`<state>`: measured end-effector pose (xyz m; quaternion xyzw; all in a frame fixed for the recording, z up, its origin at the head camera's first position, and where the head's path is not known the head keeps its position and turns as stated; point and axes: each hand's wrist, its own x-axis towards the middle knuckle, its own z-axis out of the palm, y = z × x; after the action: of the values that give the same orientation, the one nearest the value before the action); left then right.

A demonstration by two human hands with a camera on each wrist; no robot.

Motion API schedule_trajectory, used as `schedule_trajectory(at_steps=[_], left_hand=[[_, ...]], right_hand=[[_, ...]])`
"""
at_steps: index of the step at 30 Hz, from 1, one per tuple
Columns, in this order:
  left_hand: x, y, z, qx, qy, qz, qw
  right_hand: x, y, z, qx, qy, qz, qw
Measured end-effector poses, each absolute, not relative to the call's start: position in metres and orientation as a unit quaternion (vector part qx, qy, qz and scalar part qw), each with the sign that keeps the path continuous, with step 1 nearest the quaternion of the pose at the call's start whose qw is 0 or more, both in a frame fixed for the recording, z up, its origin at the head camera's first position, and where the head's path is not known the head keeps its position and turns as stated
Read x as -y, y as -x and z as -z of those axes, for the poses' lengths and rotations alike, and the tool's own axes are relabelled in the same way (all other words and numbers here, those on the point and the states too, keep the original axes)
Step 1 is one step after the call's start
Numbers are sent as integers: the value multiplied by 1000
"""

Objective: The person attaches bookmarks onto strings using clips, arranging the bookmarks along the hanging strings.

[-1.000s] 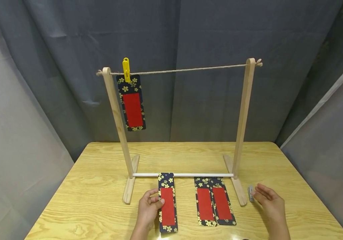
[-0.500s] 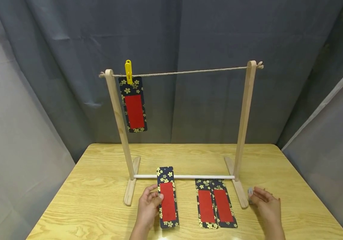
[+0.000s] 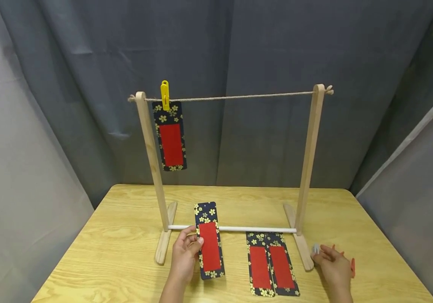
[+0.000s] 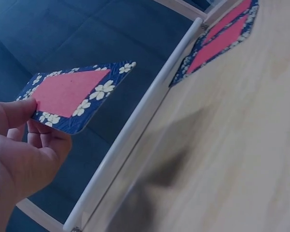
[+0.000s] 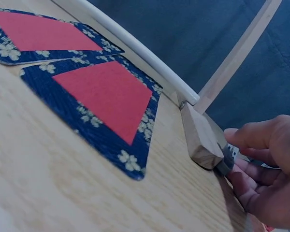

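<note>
My left hand (image 3: 184, 256) pinches the left edge of a long navy card (image 3: 209, 247) with pale flowers and a red panel, thumb on its front. In the left wrist view this card (image 4: 70, 92) is lifted and tilted, its shadow on the table. Beyond the right foot of the stand, my right hand (image 3: 335, 269) pinches a small grey clothespin (image 5: 227, 162) between thumb and fingers; the fingers partly hide it. A matching card (image 3: 171, 143) hangs from the string at the left, held by a yellow clothespin (image 3: 165, 96).
A wooden stand (image 3: 307, 160) carries a string (image 3: 239, 97) across its top and a white rod (image 3: 235, 229) low down. Two more matching cards (image 3: 259, 269) lie side by side on the table (image 3: 118, 252). Several red clothespins (image 3: 352, 268) lie partly behind my right hand.
My left hand has raised the card off the table, up and slightly left. My right hand has closed its fingers on the grey clothespin, and red clothespins now show behind it.
</note>
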<state>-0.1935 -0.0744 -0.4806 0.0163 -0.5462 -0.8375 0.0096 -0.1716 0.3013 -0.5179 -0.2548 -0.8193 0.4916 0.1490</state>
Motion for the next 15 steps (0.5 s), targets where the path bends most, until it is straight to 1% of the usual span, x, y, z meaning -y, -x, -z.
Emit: schedule_trajectory(at_steps=[6, 15], left_hand=[[77, 204, 468, 548, 9, 836, 22], [79, 213, 460, 545, 14, 838, 28]], right_hand=[[-295, 175, 517, 834, 257, -454, 178], [-291, 178, 515, 833, 280, -439, 187]])
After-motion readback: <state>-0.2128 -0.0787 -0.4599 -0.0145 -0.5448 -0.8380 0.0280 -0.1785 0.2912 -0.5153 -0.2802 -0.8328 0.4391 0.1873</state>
